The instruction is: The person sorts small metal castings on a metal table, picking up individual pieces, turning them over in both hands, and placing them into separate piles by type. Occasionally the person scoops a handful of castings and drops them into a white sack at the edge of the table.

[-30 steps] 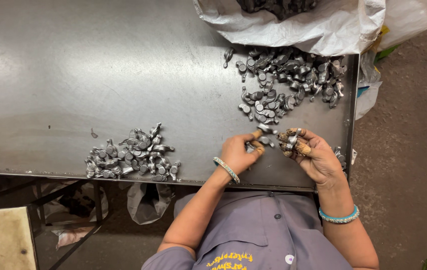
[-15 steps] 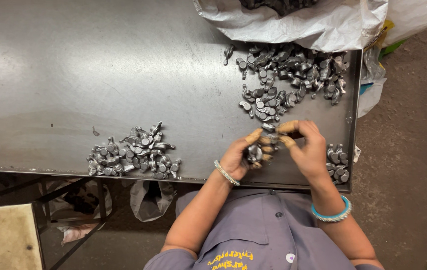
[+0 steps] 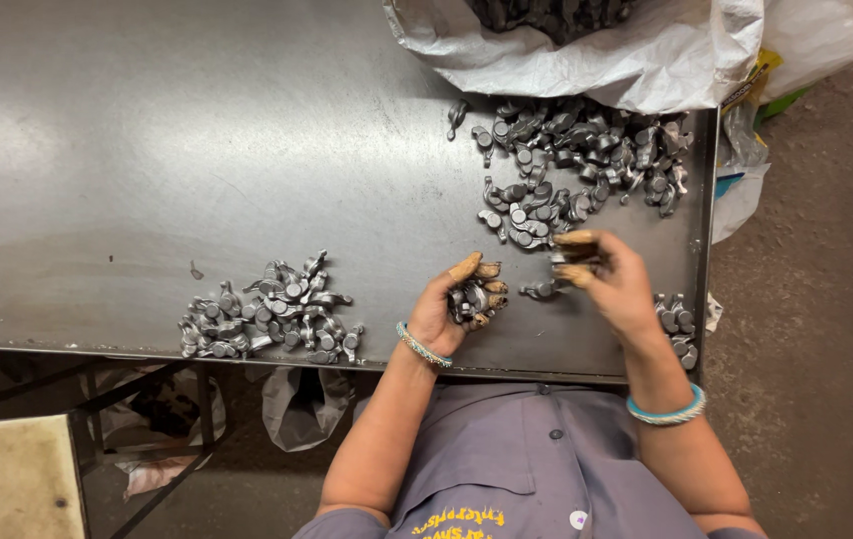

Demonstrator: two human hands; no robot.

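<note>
My left hand (image 3: 451,304) is cupped palm up near the front edge of the grey metal table (image 3: 197,150), shut on a handful of small grey metal parts (image 3: 474,297). My right hand (image 3: 611,279) hovers just right of it, fingertips pinched at the near edge of the big loose pile of metal parts (image 3: 576,165). One loose part (image 3: 541,290) lies on the table between the hands. Whether the right fingers grip a part is unclear. Both wrists wear bangles.
A second pile of metal parts (image 3: 272,309) lies at the front left of the table. A few parts (image 3: 676,324) sit by the right corner. A white sack (image 3: 626,45) of parts spills open at the back right. Brown floor lies to the right.
The hands have moved apart: the left hand now cups the parts alone, and the right hand has shifted right and toward the big pile.
</note>
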